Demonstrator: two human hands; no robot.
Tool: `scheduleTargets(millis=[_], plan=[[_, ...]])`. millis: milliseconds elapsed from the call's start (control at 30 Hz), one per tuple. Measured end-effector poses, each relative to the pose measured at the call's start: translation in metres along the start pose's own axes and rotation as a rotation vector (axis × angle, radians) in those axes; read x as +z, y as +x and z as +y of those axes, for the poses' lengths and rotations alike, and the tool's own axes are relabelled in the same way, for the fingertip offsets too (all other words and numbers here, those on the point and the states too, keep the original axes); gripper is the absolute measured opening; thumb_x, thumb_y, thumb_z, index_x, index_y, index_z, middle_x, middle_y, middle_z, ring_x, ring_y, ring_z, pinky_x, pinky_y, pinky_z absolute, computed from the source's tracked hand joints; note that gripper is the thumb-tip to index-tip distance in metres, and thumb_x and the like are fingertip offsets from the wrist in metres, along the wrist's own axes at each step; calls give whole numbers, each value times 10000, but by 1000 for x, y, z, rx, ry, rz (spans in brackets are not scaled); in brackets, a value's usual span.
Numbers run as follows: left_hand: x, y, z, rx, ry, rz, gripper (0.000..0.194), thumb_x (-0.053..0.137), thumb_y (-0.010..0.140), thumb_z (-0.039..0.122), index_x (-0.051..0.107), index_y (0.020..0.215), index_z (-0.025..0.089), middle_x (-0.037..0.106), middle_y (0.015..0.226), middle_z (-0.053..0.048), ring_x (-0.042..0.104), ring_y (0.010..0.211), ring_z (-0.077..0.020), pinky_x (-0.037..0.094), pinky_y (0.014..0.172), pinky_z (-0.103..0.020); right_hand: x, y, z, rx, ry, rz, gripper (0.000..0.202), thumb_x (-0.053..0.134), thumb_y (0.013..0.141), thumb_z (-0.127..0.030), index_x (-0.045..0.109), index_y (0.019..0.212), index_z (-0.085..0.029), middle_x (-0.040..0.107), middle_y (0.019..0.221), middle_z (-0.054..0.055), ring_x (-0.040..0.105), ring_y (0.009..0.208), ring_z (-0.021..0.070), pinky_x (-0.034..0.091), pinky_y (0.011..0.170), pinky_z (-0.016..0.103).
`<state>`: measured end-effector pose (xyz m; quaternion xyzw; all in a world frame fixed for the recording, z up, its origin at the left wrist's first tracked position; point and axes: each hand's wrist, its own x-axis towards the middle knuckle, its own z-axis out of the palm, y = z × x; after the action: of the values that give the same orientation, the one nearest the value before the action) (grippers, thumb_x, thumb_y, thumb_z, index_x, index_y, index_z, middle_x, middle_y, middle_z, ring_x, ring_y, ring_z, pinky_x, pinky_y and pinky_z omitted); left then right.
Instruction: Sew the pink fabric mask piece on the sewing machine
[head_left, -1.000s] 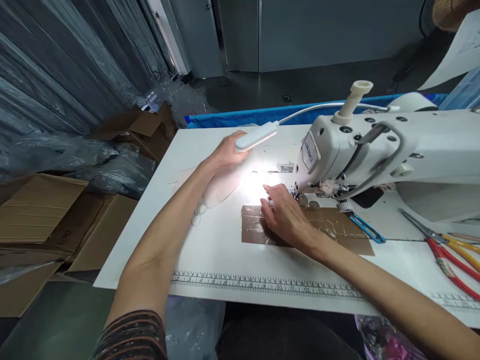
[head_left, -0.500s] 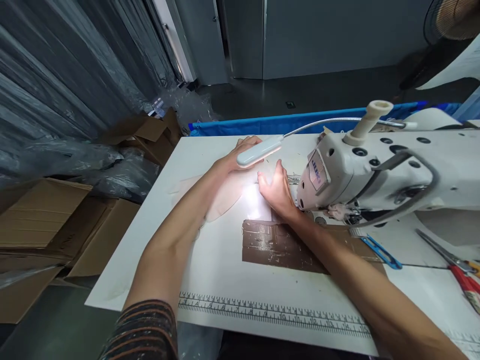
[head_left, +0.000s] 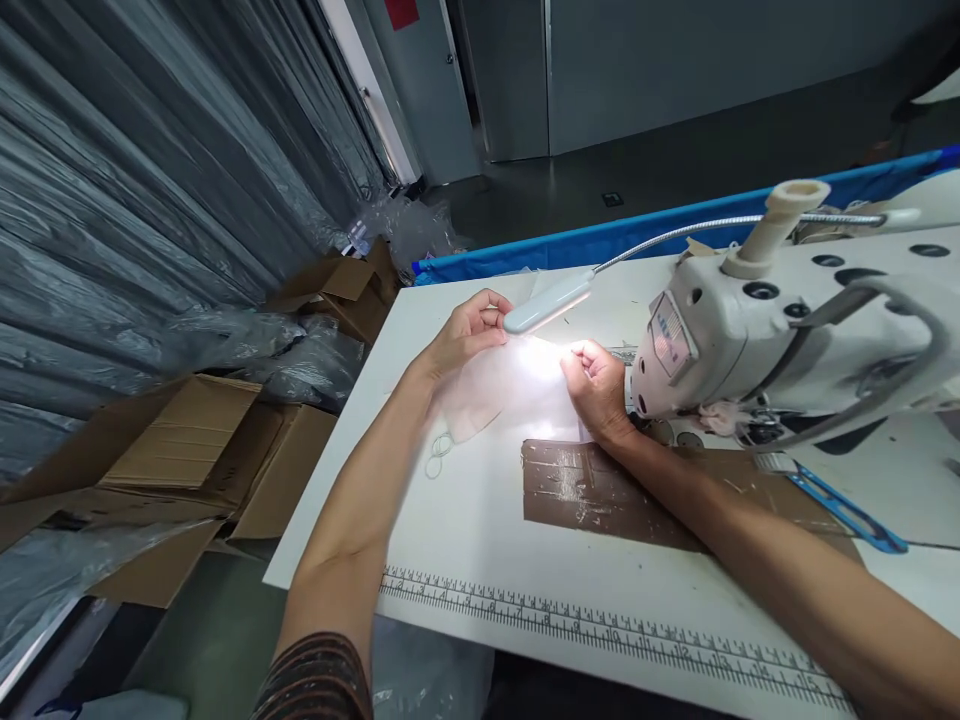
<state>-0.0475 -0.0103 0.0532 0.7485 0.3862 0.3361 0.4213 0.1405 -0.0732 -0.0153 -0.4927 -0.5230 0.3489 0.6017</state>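
A piece of sheer, pale pink fabric (head_left: 480, 395) is stretched between my two hands above the white table, glaring white under the lamp. At its far left edge, my left hand (head_left: 469, 335) pinches it with curled fingers. My right hand (head_left: 598, 385) is closed on the fabric's right side, just left of the sewing machine (head_left: 739, 340). The slim white lamp (head_left: 551, 303) hangs over the fabric between the hands and nearly touches my left fingertips in this view. The machine's needle area is hidden.
Brown tape (head_left: 559, 490) covers the table under my right forearm, and a blue cutter (head_left: 851, 512) lies beyond it. A printed ruler (head_left: 585, 632) runs along the front edge. Looped thread (head_left: 435, 462) lies near my left forearm. Cardboard boxes (head_left: 180, 430) stand left on the floor.
Both hands have gone from spread fingers over the fabric to pinching it. The fabric's left part has been drawn in, uncovering the thread loop. The view has turned left.
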Motion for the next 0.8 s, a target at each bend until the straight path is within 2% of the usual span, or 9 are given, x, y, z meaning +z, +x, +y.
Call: scheduleTargets(millis=[133, 267, 633, 733, 800], plan=[[2, -2, 5, -12, 84, -23, 336, 676, 724, 352, 531, 984, 196, 656, 897, -16, 585, 784, -139, 448, 711, -245, -1, 3, 4, -37, 14, 58, 131, 491, 791, -327, 473, 689, -246, 386, 618, -24, 388, 583, 171, 323, 534, 309], [3, -2, 8, 13, 108, -44, 314, 698, 762, 376, 546, 957, 183, 662, 903, -27, 589, 786, -136, 465, 719, -243, 0, 7, 8, -42, 27, 79, 140, 491, 801, -330, 476, 692, -243, 433, 636, -9, 438, 610, 180, 379, 565, 313], [5, -3, 8, 21, 59, -16, 292, 762, 733, 319, 610, 932, 170, 654, 854, -14, 588, 765, -125, 462, 688, -219, 3, 7, 13, -61, 47, 142, 192, 485, 829, -349, 426, 681, -241, 386, 594, -46, 436, 619, 147, 371, 556, 263], [3, -2, 6, 43, 179, 5, 222, 735, 757, 296, 614, 897, 174, 639, 825, 0, 585, 761, -126, 459, 694, -225, 4, 7, 12, -62, 33, 147, 187, 485, 839, -355, 452, 696, -239, 407, 593, -38, 453, 616, 155, 389, 553, 266], [2, -2, 4, 76, 355, 31, 156, 708, 780, 275, 627, 872, 178, 619, 778, 11, 573, 728, -124, 446, 667, -229, 3, 7, 12, -59, 23, 141, 188, 498, 837, -368, 487, 709, -231, 453, 597, -23, 466, 590, 161, 408, 538, 275]])
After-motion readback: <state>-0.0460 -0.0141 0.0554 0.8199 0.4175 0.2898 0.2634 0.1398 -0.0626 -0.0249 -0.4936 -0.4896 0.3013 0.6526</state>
